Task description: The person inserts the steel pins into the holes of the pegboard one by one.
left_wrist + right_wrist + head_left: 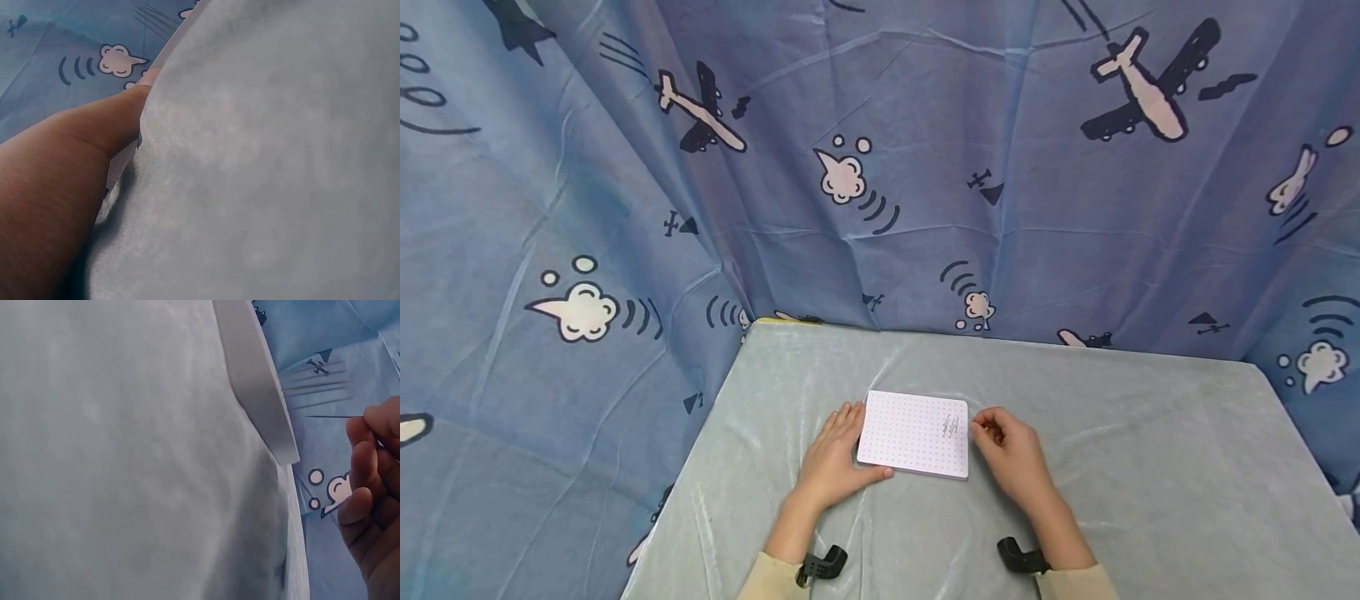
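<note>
A white dotted pad (pixel 902 429) lies on the cloth-covered table. Several thin needles (pixel 951 426) stand up from its right part; in the right wrist view these needles (pixel 322 386) jut out from the pad's face. My left hand (pixel 833 458) rests at the pad's left end, fingers straight along that edge and thumb at the front edge. Just off the pad's right edge, my right hand (pixel 1018 458) pinches one needle (pixel 331 416) between thumb and index finger, its point towards the pad. The other fingers of that hand are curled.
The table (pixel 1150 467) has a pale grey-green cloth. A blue curtain (pixel 925 208) with printed planes and clouds hangs behind and beside it. Black bands, one of them the left band (pixel 823 564), sit on both wrists.
</note>
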Available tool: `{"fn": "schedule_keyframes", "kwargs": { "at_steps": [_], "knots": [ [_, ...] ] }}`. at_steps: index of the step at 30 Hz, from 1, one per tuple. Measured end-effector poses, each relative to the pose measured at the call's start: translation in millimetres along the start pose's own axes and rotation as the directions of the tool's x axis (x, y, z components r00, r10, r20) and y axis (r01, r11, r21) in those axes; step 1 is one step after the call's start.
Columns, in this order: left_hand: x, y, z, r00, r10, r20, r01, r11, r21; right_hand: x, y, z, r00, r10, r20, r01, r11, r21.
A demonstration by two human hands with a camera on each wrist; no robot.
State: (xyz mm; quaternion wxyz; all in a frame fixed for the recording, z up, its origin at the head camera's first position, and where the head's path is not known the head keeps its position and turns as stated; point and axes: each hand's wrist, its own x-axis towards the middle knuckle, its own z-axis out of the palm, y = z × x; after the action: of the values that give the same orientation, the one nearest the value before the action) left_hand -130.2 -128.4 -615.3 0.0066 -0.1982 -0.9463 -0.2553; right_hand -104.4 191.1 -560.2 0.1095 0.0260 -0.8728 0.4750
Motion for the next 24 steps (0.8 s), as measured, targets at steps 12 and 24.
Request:
{"fn": "schedule_keyframes", "kwargs": {
  "at_steps": [12,24],
  "knots": [
    [-0.5,-0.1,1.1,1.000,0.006,-0.010,-0.006,1.000,0.013,0.5,1.0,9.1,0.998,-0.057,0.011,0.057,0.997,-0.053],
    [0.8,-0.2,-1.0,1.000,0.009,-0.006,-0.009,1.000,0.020,2.5,3.3,13.3,0.997,-0.073,0.023,0.074,0.996,-0.051]
  ]
}}
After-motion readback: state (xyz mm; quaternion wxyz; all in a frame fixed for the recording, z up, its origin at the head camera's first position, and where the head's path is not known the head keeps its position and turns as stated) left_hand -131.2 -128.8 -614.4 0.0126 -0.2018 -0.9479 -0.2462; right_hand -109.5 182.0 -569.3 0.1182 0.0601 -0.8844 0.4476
